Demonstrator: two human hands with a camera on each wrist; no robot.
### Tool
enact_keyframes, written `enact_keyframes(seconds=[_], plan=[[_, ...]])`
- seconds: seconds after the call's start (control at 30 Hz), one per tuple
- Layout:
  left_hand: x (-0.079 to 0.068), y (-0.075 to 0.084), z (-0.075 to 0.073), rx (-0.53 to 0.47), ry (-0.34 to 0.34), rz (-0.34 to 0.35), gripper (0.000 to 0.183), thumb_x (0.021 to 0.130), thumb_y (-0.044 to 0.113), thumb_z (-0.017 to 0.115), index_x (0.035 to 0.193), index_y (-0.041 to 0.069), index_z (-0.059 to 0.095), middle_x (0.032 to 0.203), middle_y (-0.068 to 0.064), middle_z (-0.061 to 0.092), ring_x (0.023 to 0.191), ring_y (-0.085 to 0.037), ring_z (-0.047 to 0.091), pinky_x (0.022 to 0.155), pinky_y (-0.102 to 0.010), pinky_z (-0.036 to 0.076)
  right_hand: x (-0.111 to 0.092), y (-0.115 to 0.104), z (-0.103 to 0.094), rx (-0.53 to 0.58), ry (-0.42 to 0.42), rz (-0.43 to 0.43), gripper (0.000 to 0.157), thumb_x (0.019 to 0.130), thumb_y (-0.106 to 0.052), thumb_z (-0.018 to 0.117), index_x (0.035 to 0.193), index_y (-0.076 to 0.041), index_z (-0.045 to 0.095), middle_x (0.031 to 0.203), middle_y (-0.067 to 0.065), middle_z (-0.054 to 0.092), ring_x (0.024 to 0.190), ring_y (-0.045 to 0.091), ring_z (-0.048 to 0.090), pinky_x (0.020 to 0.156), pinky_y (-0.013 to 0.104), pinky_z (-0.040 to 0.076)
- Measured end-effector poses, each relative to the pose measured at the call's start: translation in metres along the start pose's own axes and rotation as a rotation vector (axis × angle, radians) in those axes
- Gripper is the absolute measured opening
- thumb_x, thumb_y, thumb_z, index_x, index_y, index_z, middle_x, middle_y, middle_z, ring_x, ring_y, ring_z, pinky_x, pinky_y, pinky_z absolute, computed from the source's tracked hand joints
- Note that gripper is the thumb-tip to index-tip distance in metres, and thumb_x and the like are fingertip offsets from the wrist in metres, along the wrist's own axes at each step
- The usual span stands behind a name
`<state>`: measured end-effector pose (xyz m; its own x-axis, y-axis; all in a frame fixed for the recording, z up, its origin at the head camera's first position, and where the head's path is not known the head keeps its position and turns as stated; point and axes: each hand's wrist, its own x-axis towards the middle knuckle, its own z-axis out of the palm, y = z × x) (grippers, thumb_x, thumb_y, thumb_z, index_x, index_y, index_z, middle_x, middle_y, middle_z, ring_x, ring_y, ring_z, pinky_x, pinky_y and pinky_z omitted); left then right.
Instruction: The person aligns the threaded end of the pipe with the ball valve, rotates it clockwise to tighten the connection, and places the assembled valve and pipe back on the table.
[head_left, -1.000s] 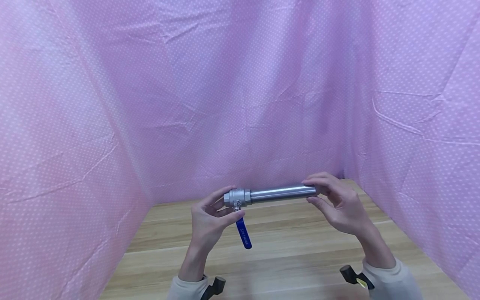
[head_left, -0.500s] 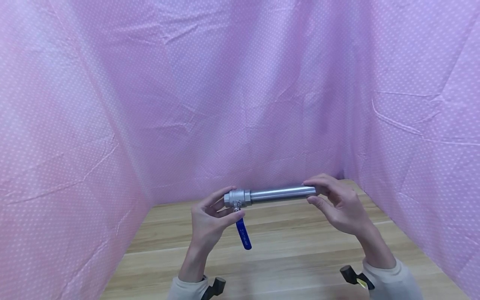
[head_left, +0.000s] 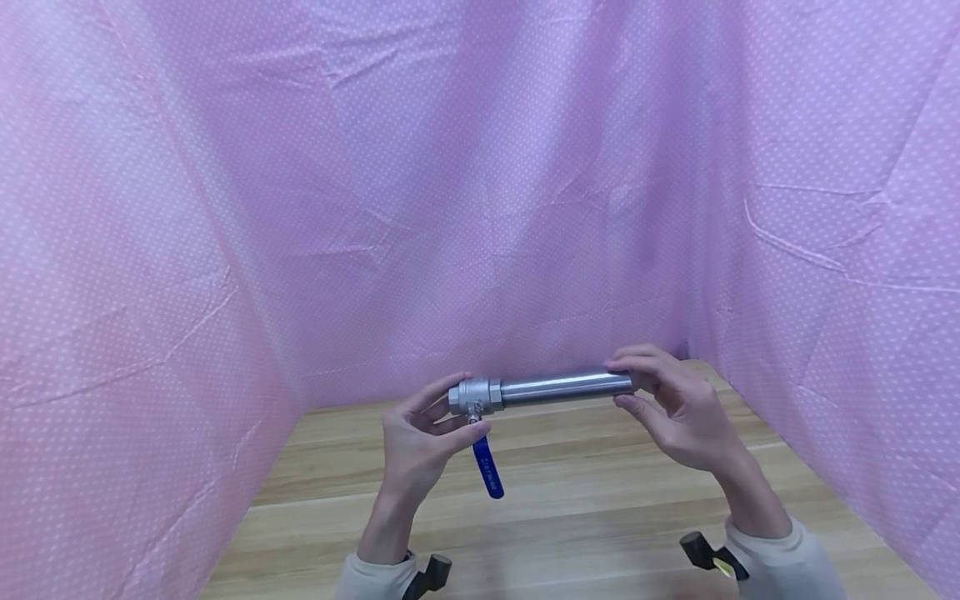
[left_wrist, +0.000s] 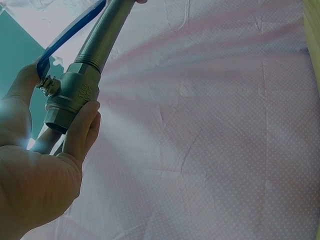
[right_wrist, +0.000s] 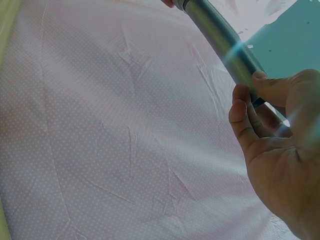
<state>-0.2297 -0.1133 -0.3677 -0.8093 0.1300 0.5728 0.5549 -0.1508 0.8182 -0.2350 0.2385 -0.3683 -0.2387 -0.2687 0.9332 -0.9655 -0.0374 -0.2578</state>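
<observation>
A silver ball valve (head_left: pixel 474 394) with a blue lever handle (head_left: pixel 489 471) is joined to one end of a metal pipe (head_left: pixel 566 387), held roughly level above the table. My left hand (head_left: pixel 420 446) grips the valve body, its thumb at the base of the lever and its fingers behind. In the left wrist view, threads show where the pipe (left_wrist: pixel 107 32) enters the valve (left_wrist: pixel 75 95). My right hand (head_left: pixel 686 412) pinches the pipe's far end between thumb and fingers. The right wrist view shows that pipe end (right_wrist: pixel 245 75) between the thumb and fingertips.
Below the hands lies a wood-grain table (head_left: pixel 570 517). Pink dotted cloth (head_left: pixel 495 208) hangs behind and along both sides, close behind the pipe. Black wrist mounts (head_left: pixel 712 552) sit at the light sleeves.
</observation>
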Motion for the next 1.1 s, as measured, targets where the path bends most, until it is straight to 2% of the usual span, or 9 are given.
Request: enact_keyframes(seconds=[0.13,0.27,0.43,0.57,0.77,0.9,1.0,1.1], plan=[[-0.0006,0.0002,0.0001,-0.002,0.001,0.001,0.068,0.076,-0.018,0.092,0.14,-0.009,0.072,0.12,0.0,0.086,0.106,-0.016,0.085,0.097,-0.04,0.074,0.0006,-0.0002,0.0003,-0.003,-0.002,-0.008,0.047,0.083,0.033,0.074,0.128,0.027,0.063,0.131,0.022,0.071,0.112,0.014,0.073,0.087,0.017,0.066],[-0.0009,-0.0001,0.0002,-0.005,0.003,-0.002,0.069,0.076,-0.018,0.092,0.141,-0.009,0.072,0.119,0.0,0.086,0.106,-0.015,0.085,0.097,-0.041,0.073,0.0006,0.0006,0.0,-0.02,-0.002,-0.012,0.043,0.087,0.029,0.076,0.127,0.026,0.064,0.127,0.022,0.072,0.108,0.013,0.072,0.084,0.017,0.064],[-0.0007,0.0003,0.0002,0.001,0.003,-0.004,0.068,0.076,-0.018,0.092,0.141,-0.009,0.072,0.118,0.0,0.087,0.105,-0.015,0.085,0.097,-0.04,0.074,-0.0003,0.001,-0.0005,-0.048,0.0,-0.007,0.034,0.097,0.015,0.078,0.127,0.025,0.065,0.126,0.019,0.073,0.102,0.012,0.069,0.079,0.016,0.063],[-0.0003,0.0008,0.0004,0.0,0.002,-0.007,0.068,0.076,-0.018,0.092,0.141,-0.008,0.072,0.119,-0.001,0.086,0.106,-0.016,0.085,0.098,-0.04,0.073,0.0001,0.0014,-0.0007,-0.054,0.002,-0.011,0.033,0.103,0.004,0.077,0.126,0.025,0.065,0.121,0.015,0.074,0.094,0.012,0.065,0.068,0.019,0.058],[-0.0003,0.0008,0.0004,-0.009,-0.004,0.001,0.068,0.077,-0.018,0.092,0.141,-0.01,0.071,0.124,-0.003,0.086,0.108,-0.016,0.085,0.098,-0.041,0.073,0.0011,0.0035,-0.0007,-0.043,0.005,-0.037,0.034,0.104,0.004,0.076,0.124,0.028,0.064,0.105,0.011,0.068,0.081,0.011,0.056,0.057,0.024,0.049],[-0.0003,0.0004,0.0006,-0.006,-0.003,0.006,0.068,0.076,-0.018,0.092,0.141,-0.01,0.071,0.123,-0.003,0.086,0.107,-0.016,0.085,0.098,-0.04,0.073,0.0004,0.0039,-0.0008,-0.014,0.006,-0.032,0.033,0.1,0.012,0.076,0.125,0.029,0.063,0.118,0.013,0.073,0.087,0.011,0.061,0.063,0.021,0.054],[-0.0004,-0.0001,0.0008,-0.004,-0.002,0.004,0.069,0.076,-0.017,0.092,0.141,-0.011,0.07,0.122,-0.002,0.086,0.106,-0.015,0.085,0.097,-0.04,0.073,-0.0006,0.0029,-0.0007,0.009,0.003,-0.018,0.037,0.093,0.022,0.076,0.127,0.028,0.062,0.133,0.016,0.073,0.1,0.012,0.069,0.074,0.018,0.061],[-0.0009,-0.0005,0.0009,-0.004,-0.005,0.002,0.069,0.077,-0.018,0.092,0.142,-0.012,0.069,0.123,-0.002,0.085,0.106,-0.015,0.085,0.098,-0.04,0.073,-0.0011,0.0013,-0.0005,0.016,-0.002,-0.005,0.043,0.088,0.03,0.074,0.129,0.028,0.062,0.135,0.019,0.071,0.111,0.013,0.072,0.085,0.017,0.065]])
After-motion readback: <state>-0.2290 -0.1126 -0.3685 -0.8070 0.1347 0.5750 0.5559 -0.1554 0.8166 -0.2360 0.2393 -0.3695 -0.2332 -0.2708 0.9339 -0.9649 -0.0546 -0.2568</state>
